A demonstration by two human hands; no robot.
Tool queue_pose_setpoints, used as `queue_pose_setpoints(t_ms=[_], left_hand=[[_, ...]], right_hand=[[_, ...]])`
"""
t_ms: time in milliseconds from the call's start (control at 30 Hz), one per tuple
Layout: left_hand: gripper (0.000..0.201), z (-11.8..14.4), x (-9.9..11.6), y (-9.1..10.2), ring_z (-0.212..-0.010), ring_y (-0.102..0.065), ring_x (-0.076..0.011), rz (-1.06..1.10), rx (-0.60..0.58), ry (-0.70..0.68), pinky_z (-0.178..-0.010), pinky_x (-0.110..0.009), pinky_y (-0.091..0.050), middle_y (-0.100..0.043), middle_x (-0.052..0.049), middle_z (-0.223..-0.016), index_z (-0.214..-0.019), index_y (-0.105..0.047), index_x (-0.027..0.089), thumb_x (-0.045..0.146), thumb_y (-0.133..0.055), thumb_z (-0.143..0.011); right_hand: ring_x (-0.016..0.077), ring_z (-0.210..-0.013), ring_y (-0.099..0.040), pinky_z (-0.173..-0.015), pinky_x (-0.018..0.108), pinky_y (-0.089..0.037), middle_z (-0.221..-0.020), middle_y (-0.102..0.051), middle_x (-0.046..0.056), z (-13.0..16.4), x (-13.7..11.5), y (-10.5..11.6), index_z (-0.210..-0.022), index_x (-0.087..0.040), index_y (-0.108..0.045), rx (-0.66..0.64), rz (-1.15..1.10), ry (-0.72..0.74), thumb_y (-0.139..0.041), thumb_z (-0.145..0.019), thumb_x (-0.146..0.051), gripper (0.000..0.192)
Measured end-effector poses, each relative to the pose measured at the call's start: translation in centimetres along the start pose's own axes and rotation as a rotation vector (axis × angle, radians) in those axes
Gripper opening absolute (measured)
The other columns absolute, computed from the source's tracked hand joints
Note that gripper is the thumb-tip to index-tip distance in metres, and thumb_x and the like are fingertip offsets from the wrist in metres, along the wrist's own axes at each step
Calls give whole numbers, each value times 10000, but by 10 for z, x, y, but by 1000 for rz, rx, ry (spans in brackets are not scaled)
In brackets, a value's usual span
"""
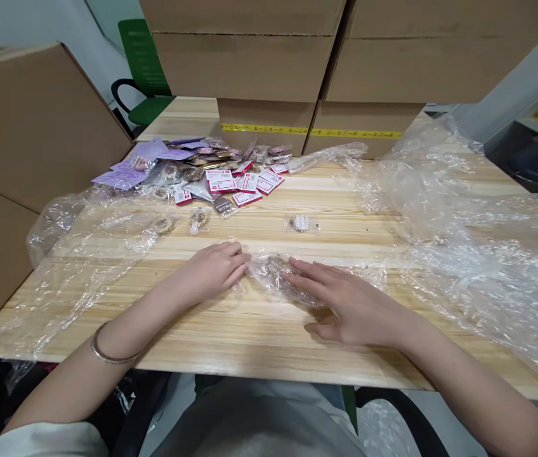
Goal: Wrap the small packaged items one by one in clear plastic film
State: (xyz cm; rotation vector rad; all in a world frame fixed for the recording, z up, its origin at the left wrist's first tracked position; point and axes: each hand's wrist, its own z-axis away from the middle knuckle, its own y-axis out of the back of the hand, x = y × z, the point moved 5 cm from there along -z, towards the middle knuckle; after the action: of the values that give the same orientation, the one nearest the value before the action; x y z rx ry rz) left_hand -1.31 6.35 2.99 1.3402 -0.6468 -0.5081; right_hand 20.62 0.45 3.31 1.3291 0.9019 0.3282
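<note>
A small item in clear plastic wrap [273, 271] lies on the table between my hands; dark contents with pale lettering show through the film. My left hand [221, 266] has its fingers curled together at the left edge of the wrap, pinching it. Stretched over the right side of the same wrap, my right hand [340, 298] has its fingers apart, fingertips resting on the film and thumb held away. Beyond them lie a small clear packet with a white label [301, 223] and another small packet [198, 220].
A heap of small packets, purple sheets [131, 166] and red-and-white cards [247, 183] lies at the back left. Loose clear plastic film [478, 254] spreads over the right side, more [92, 266] on the left. Cardboard boxes [269, 70] stand behind; another box [35, 120] rises at left.
</note>
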Motion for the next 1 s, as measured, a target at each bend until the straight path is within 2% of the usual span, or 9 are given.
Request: queue_pose_setpoints(t_ms=[133,267,333,400,533,667,800,900,1000], left_hand=[[405,1,-17,5,-933,-628,-205,329,-25,-9,-847,-302,-454,-682,-69,-1018,-1022,-649,194,386,-293,-1033],[441,1,-31,7,-712,-585,-174,466,-31,75,-679,-269,-410,-636,-14,-773,-828,-579,202,512,-330,-1017],[395,0,-35,1,-741,-604,-191,431,-44,131,-683,-278,-411,-653,-18,-810,-935,-584,208,520,-354,-1010],[362,-1,-38,-6,-832,-637,-226,352,-61,180,-723,-302,-436,-686,-49,-943,-1124,-560,215,503,-378,-1004],[396,-2,-33,-6,-1058,-611,-271,167,50,118,-870,-371,-465,-616,-120,-1231,-1330,-493,204,394,-415,-991],[400,5,-18,16,-1201,-509,-284,72,252,-44,-1021,-456,-398,-556,-132,-1299,-1352,-533,214,326,-437,-980],[434,9,-7,14,-1241,-497,-285,89,111,-212,-1057,-446,-384,-570,-82,-1355,-1303,-613,292,497,-575,-922],[433,8,-14,0,-1224,-537,-252,64,16,-179,-1056,-403,-408,-595,-68,-1365,-1371,-568,293,425,-546,-960],[337,5,-18,-5,-1191,-557,-248,-33,53,-97,-1035,-390,-433,-615,-95,-1329,-1285,-633,229,261,-475,-989]], right_hand=[[245,-1247,-598,-983,382,-507,-1490,-508,43,4,23,6,-1517,-320,-395,-10,-105,-146,-398,-986,-250,535],[225,-852,-711,-741,316,-517,-1014,-754,65,1,53,17,-1238,-245,-639,12,-230,-338,-352,-1025,-449,411],[202,-688,-665,-651,301,-480,-788,-724,41,-2,65,15,-1013,-228,-675,-6,-255,-415,-351,-1014,-518,435],[199,-643,-639,-620,304,-459,-723,-697,28,-3,75,10,-961,-225,-652,-20,-211,-487,-393,-996,-532,403],[287,-866,-683,-739,403,-509,-1000,-723,117,-4,72,13,-1174,-182,-623,144,141,-510,-503,-949,-462,379],[314,-1305,-521,-1118,530,-347,-1380,-582,181,-8,29,12,-1399,-124,-507,348,373,-207,-432,-973,-281,460],[290,-1476,-292,-1190,567,-232,-1574,-377,97,-18,-1,-16,-1504,-221,-405,192,277,20,-417,-1009,-417,533],[268,-1470,-312,-1167,566,-282,-1586,-356,51,-22,3,-30,-1506,-310,-403,104,187,-20,-368,-1036,-411,482],[269,-1453,-347,-1152,570,-309,-1574,-380,48,-24,10,-34,-1486,-321,-438,108,161,-49,-354,-1043,-361,452]])
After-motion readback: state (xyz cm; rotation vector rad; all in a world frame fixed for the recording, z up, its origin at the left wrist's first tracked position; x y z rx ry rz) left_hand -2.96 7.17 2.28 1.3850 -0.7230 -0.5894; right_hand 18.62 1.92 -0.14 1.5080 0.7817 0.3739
